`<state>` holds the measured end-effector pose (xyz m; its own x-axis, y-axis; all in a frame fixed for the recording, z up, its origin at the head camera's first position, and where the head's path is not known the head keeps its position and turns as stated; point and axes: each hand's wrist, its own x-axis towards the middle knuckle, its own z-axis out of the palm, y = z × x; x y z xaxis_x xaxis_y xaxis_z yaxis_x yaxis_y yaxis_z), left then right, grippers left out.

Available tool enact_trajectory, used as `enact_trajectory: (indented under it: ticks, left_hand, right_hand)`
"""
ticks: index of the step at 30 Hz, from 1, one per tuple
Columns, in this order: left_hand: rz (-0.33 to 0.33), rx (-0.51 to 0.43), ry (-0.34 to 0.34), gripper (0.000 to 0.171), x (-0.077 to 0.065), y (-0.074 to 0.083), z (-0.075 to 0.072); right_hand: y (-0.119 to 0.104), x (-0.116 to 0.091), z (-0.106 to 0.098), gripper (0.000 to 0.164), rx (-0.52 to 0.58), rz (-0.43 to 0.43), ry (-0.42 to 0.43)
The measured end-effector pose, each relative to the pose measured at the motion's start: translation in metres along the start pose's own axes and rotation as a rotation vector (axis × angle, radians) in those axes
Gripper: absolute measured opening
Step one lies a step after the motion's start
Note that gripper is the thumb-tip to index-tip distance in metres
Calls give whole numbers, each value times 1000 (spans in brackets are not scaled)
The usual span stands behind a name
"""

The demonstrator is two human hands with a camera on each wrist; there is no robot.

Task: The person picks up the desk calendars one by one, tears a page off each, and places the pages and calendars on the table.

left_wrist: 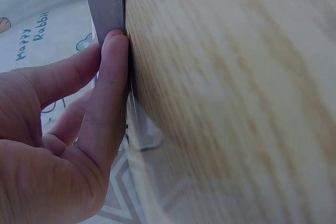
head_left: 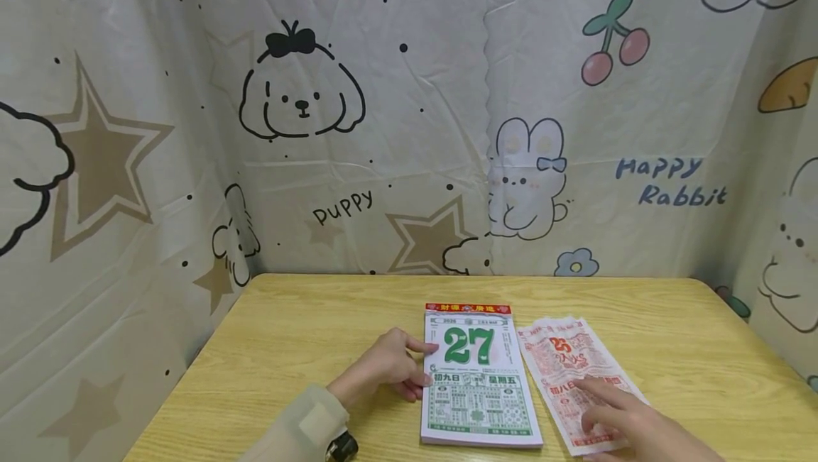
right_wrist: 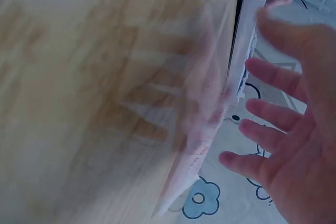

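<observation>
A thick tear-off calendar (head_left: 481, 377) with a red header strip and a large green 27 lies on the table. My left hand (head_left: 395, 366) rests against its left edge, with fingertips on the rim of the page block. In the left wrist view, the left hand (left_wrist: 68, 124) has a fingertip against the grey side of the calendar (left_wrist: 107, 3), low by the tabletop. To the right lies a loose calendar page (head_left: 559, 363) printed in red with a rough top edge. Over its lower part is my right hand (head_left: 620, 412), fingers spread and loosely bent, holding nothing in the right wrist view.
The yellow wood-grain table (head_left: 307, 327) has rounded far corners. A pale printed curtain (head_left: 409, 93) with cartoon animals and stars hangs behind it and along both sides. A dark wrist device (head_left: 341, 448) sits by the left sleeve (head_left: 303, 423).
</observation>
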<state>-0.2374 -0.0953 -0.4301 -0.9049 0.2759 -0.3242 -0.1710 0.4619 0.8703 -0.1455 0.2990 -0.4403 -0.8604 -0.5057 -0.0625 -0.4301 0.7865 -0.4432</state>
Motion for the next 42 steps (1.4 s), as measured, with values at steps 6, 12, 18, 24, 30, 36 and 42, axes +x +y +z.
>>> enact_trajectory:
  ticks: [6,12,18,24,30,36,42]
  left_hand:
    - [-9,4,10,53,-1,0,0]
    - [16,17,2,53,0,0,-3]
    - [45,7,-11,53,1,0,-5]
    - [40,17,-14,52,1,1,-4]
    - [39,31,-13,53,2,2,-2]
    - [32,12,-15,52,1,0,-2]
    - [16,21,-11,52,1,1,-1]
  right_hand:
    - [-6,6,-3,69,-48,63,78]
    - [-8,17,-7,70,-53,126,45]
    - [-3,26,-4,76,-64,108,0]
    - [3,26,-4,77,-47,129,-24]
    - [11,25,-1,80,-68,120,1]
    - [18,21,2,81,-59,99,31]
    - [22,15,5,80,-97,59,90]
